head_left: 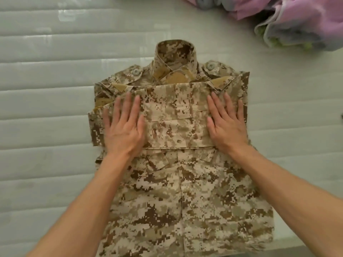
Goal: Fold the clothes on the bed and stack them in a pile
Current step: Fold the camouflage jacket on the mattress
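**Camouflage jacket half folded, both palms flat on it**

Pale quilted bedding [46, 108] lies under everything you see, and one camouflage jacket [185, 191] is spread on it, front up, its hem nearest you and its collar [174, 54] at the far end. Both sleeves look folded across the chest into a band [176, 115].

Your left hand [123, 127] rests flat on the left end of that band, your right hand [227, 125] on the right end. All fingers [128, 102] are straight and slightly spread, pressing down and gripping nothing.

Judge the cloth as a stiff, fairly heavy weave: it should hold a crease and slide little, yet the stacked layers, pocket flaps and shoulder tabs may spring back. Nothing about it is fragile. For the next fold, take the hem corners nearest you and carry them toward the collar.

Count: one jacket, two hands, two shoulder buttons. Beyond the collar, to the far right, one heap of pink and grey clothes [297, 19] waits unfolded; I cannot tell how many pieces.
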